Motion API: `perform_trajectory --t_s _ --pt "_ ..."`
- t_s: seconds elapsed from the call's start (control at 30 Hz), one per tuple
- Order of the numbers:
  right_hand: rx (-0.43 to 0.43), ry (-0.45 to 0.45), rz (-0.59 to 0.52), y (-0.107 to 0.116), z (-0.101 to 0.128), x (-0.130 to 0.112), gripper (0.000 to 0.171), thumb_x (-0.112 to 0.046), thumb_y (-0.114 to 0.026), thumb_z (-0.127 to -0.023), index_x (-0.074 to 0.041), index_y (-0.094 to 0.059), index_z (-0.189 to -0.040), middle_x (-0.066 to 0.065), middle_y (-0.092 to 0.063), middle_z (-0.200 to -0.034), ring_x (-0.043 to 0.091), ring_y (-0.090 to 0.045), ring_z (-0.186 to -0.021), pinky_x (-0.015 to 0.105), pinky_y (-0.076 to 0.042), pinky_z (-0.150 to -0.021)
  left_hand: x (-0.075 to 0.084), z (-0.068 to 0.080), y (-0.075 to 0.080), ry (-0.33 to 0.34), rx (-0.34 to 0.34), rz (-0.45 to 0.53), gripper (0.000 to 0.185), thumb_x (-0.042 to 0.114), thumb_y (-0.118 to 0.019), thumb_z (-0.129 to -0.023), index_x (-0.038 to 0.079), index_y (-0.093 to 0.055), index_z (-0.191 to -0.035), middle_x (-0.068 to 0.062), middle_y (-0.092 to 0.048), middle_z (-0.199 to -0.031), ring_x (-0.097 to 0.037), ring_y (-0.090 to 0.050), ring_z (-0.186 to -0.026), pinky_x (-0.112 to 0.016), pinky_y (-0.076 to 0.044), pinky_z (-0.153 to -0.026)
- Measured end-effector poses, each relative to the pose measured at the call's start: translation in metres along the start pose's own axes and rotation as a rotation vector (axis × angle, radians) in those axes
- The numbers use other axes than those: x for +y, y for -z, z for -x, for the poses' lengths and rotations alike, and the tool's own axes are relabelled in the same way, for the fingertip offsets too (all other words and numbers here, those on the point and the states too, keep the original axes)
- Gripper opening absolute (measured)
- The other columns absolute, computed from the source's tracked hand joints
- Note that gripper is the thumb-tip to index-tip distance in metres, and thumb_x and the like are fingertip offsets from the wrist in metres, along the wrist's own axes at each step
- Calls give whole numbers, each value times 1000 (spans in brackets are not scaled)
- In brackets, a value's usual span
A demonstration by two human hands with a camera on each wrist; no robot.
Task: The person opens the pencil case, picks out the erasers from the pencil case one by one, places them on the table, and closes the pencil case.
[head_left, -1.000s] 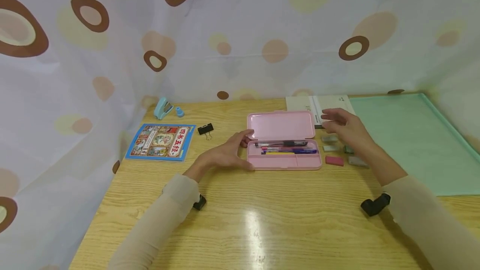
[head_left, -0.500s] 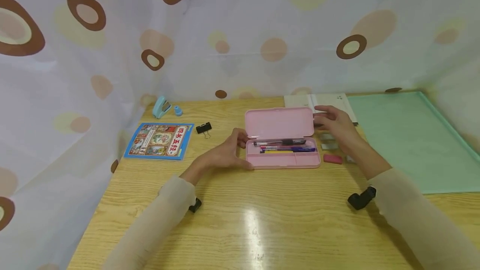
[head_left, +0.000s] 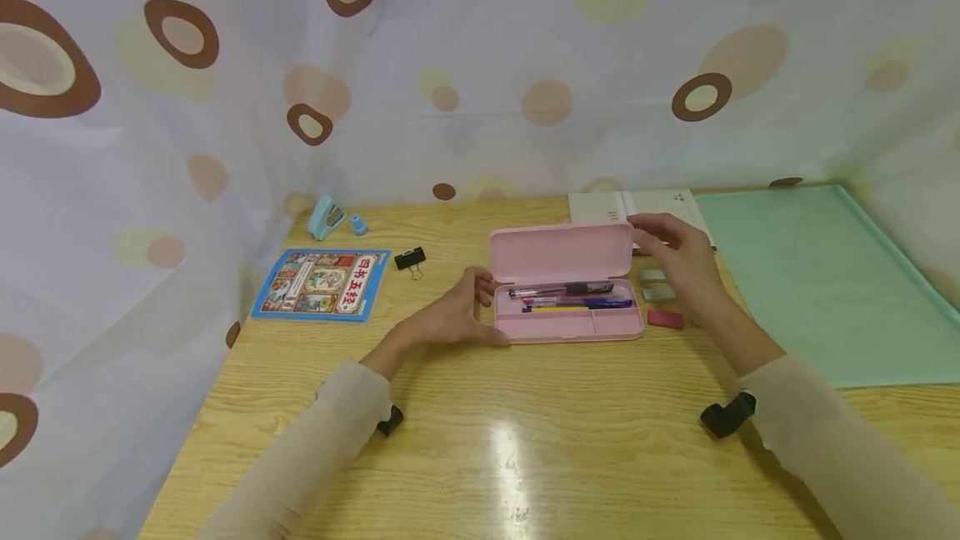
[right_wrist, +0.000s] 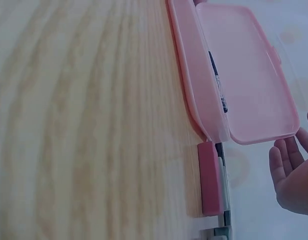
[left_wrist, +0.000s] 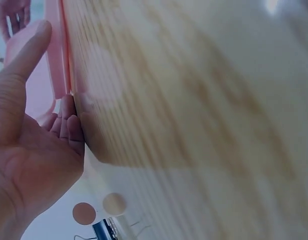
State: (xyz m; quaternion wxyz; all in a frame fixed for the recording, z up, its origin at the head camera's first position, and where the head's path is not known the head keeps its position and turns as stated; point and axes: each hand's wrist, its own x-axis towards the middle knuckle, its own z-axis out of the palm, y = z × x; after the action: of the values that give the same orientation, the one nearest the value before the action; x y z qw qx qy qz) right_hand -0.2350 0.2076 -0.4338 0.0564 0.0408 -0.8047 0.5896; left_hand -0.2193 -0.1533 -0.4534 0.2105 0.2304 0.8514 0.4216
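1. Desk point(head_left: 525, 440): wood-grain top, curtained on the far and left sides. The near half gives open room for the arms; the far right is taken by a green mat point(head_left: 817, 273).
2. Picture book point(head_left: 322, 282): lies flat at far left, well apart from both hands.
3. Pencil case point(head_left: 566, 311): pink, at desk centre, tray flat on the desk, lid point(head_left: 561, 252) raised behind it. Pens point(head_left: 570, 297) lie in the back compartment.
4. Left hand point(head_left: 450, 315): fingers straight and relaxed, resting against the tray's left end, gripping nothing.
5. Right hand point(head_left: 675, 257): fingers loosely extended at the lid's right corner; touching or just short of it, cannot tell. Holds nothing.
6. Stapler point(head_left: 325, 217): pale blue, far left corner.
7. Pink eraser point(head_left: 666, 319): just right of the tray, with two grey erasers point(head_left: 656, 286) behind it.
8. Binder clip point(head_left: 410, 258): black, between book and case.

Risk, judged: a push on one lid corner could skew the case, and the right wrist could sweep the erasers close beneath it.
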Motion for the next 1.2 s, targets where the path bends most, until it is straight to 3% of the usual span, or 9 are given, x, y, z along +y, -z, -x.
perform_trajectory --t_s 0.2,0.53,0.8,1.03,1.17,1.2 --pt "-8 84 -15 2 11 -2 38 -30 -67 -103 -5 -65 -131 -9 -67 -117 5 -60 -112 15 -46 -93 2 3 1 39 -32 -112 96 40 -86 -84 6 -33 -156 -7 -40 -134 -21 -41 -122 -38 -38 -110" --pt "-80 113 34 2 31 -4 30 -27 -62 -106 -4 -63 -125 -6 -66 -115 7 -62 -106 17 -51 -90 -3 0 6 24 -48 -162 95 41 -91 -78 7 -39 -150 -6 -41 -133 -20 -43 -120 -36 -40 -108" --pt "-252 151 107 6 37 -8 30 -27 -53 -110 -13 -67 -132 0 -67 -130 7 -59 -116 17 -47 -93 -7 -4 10 4 -50 -125 87 30 -92 -79 5 -40 -145 -8 -42 -130 -21 -43 -114 -34 -41 -100" --pt "-369 157 72 9 46 -7 32 -10 -46 -110 -12 -67 -134 7 -62 -142 9 -56 -123 22 -47 -93 -5 -11 11 -26 -74 -162 85 31 -92 -78 6 -39 -140 -9 -40 -121 -21 -42 -106 -33 -42 -89" --pt "-382 145 92 4 45 -4 34 -1 -47 -105 -11 -69 -130 8 -60 -142 13 -59 -85 26 -49 -69 -5 -13 10 -32 -79 -137 88 30 -92 -79 7 -37 -144 -9 -40 -125 -22 -42 -107 -32 -42 -89" --pt "-382 149 114 3 45 -3 34 0 -49 -105 -12 -69 -129 8 -60 -142 14 -60 -87 25 -49 -71 -5 -14 10 -35 -79 -133 89 30 -92 -79 7 -37 -145 -9 -39 -127 -22 -42 -107 -32 -42 -90"
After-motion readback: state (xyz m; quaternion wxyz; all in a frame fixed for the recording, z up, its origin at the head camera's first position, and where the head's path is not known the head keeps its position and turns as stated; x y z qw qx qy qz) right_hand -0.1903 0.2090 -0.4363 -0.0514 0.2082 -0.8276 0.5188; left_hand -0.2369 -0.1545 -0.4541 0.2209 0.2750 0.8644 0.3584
